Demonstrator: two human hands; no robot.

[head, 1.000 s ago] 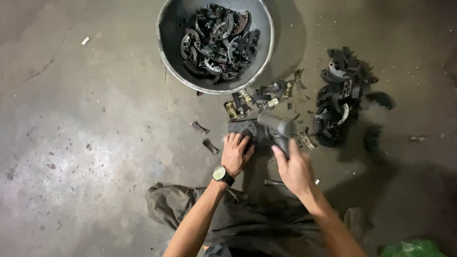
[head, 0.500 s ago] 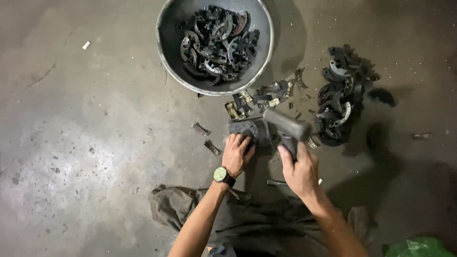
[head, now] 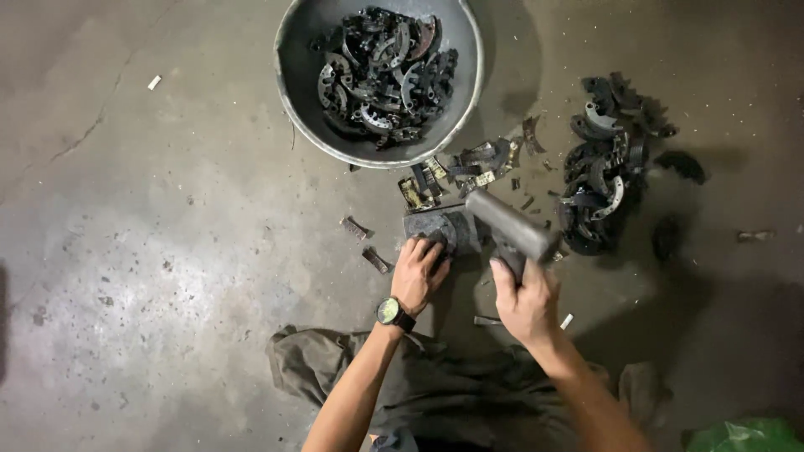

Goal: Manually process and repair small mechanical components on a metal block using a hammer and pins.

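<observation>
Item: your right hand (head: pixel 526 303), fist closed round the handle of a grey hammer (head: pixel 509 224), head raised over a dark flat block (head: pixel 444 228) on the concrete floor (head: pixel 167 251). Your left hand (head: pixel 421 272), fingers curled, presses a part onto that block. Nearby: metal basin (head: pixel 295 109) of curved dark parts; loose heap (head: pixel 605 172) to your right
</observation>
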